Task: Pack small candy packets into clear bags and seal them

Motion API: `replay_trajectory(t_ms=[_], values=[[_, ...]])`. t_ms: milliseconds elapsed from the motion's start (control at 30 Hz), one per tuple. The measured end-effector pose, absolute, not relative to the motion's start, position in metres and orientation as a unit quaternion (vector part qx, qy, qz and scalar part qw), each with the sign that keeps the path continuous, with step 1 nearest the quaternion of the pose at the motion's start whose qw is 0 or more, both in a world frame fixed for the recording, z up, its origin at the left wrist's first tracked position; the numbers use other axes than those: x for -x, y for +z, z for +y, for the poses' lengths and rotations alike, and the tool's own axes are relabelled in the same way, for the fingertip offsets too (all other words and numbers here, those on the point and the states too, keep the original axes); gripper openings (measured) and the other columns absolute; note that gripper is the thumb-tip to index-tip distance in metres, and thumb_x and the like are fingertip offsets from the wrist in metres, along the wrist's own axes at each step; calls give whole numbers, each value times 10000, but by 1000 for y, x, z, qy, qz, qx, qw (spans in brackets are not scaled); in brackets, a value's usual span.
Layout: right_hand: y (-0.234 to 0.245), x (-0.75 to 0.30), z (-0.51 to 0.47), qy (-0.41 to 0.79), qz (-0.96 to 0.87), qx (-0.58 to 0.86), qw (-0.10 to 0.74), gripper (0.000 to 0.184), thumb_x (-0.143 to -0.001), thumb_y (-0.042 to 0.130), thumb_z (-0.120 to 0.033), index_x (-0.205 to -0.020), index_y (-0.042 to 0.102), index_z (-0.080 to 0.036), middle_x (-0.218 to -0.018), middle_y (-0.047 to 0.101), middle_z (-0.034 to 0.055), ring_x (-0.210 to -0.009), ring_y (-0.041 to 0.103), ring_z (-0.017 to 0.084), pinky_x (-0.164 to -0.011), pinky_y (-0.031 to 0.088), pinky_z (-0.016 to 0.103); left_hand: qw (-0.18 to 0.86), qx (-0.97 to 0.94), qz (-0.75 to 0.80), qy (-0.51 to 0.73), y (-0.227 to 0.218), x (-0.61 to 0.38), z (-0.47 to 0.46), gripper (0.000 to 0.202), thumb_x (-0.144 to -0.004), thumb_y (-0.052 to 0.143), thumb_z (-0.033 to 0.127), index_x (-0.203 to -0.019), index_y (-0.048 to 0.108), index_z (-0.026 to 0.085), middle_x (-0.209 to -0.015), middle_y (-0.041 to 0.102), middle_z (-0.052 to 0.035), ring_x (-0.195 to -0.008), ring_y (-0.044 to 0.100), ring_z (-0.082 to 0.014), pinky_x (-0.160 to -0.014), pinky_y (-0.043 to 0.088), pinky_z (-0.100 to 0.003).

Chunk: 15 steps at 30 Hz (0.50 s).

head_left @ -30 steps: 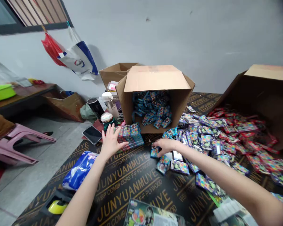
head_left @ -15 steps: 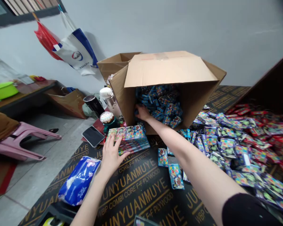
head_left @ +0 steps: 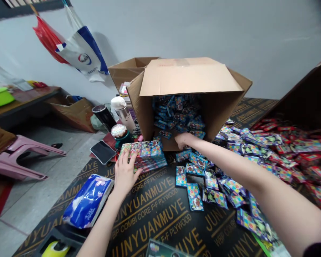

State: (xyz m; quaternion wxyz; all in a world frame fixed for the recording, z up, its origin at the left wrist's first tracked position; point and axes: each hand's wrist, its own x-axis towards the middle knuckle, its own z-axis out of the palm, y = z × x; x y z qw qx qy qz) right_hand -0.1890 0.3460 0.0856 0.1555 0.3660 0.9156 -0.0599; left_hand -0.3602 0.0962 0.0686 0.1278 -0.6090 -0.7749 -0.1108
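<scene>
My left hand (head_left: 125, 170) lies flat with fingers spread on the near edge of a neat stack of colourful card packs (head_left: 146, 154) on the black plywood board (head_left: 149, 210). My right hand (head_left: 184, 139) reaches to the mouth of a tipped cardboard box (head_left: 187, 80) full of blue packs (head_left: 178, 114); its fingers curl down over packs at the box lip, and what they hold is hidden. Loose packs (head_left: 194, 191) lie scattered just in front of the box.
A big heap of packs (head_left: 278, 150) spills from a second box (head_left: 305, 96) at right. Left of the stack are a phone (head_left: 103, 151), cups and a flask (head_left: 121, 114), a blue tissue pack (head_left: 87, 201), a yellow tape roll (head_left: 55, 248) and a pink stool (head_left: 18, 157).
My right hand went from the loose packs into the box, then drew back to its lip, with more packs now spilled in front. My left hand stayed on the stack.
</scene>
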Motion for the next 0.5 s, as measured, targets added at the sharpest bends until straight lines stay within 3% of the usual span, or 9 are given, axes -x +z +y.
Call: replay_trajectory(t_ms=[67, 200, 300, 400, 500], values=[[92, 193, 342, -65, 920, -362, 139, 325, -615, 706, -269, -901, 694, -115, -914, 669, 163, -884, 608, 316, -766, 468, 383, 130, 603, -780, -106, 69, 357, 97, 607, -762, 586, 347, -1309, 380, 185, -1377, 331, -172, -1287, 264, -327, -988, 305, -479], [93, 224, 341, -82, 932, -348, 61, 439, -819, 476, -433, -1172, 566, -188, -1200, 561, 116, -1124, 489, 278, -902, 402, 361, 141, 584, -794, -94, 72, 347, 98, 692, -709, 644, 373, -1315, 374, 173, -1356, 350, -187, -1277, 272, -333, -1020, 227, -530], [80, 249, 341, -105, 928, -355, 42, 516, -809, 475, -483, -1270, 467, -251, -1286, 496, 78, -1224, 377, 306, -926, 380, 410, 151, 569, -805, -76, 71, 339, 99, 827, -630, 713, 393, -1338, 337, 188, -1366, 325, -199, -1278, 252, -358, -1017, 136, -608], [66, 262, 340, -112, 919, -376, 46, 512, -790, 519, -425, -1270, 467, -253, -1323, 447, 110, -1260, 291, 372, -909, 351, 530, 155, 562, -809, -72, 66, 334, 99, 895, -603, 731, 404, -1358, 295, 203, -1398, 263, -207, -1294, 207, -378, -1001, 95, -648], [60, 264, 341, -110, 922, -367, 58, 418, -731, 599, -302, -1133, 591, -189, -1283, 469, 161, -1248, 294, 387, -918, 309, 579, 157, 555, -812, -86, 59, 333, 99, 865, -626, 712, 410, -1355, 297, 199, -1402, 250, -209, -1299, 191, -382, -992, 80, -666]])
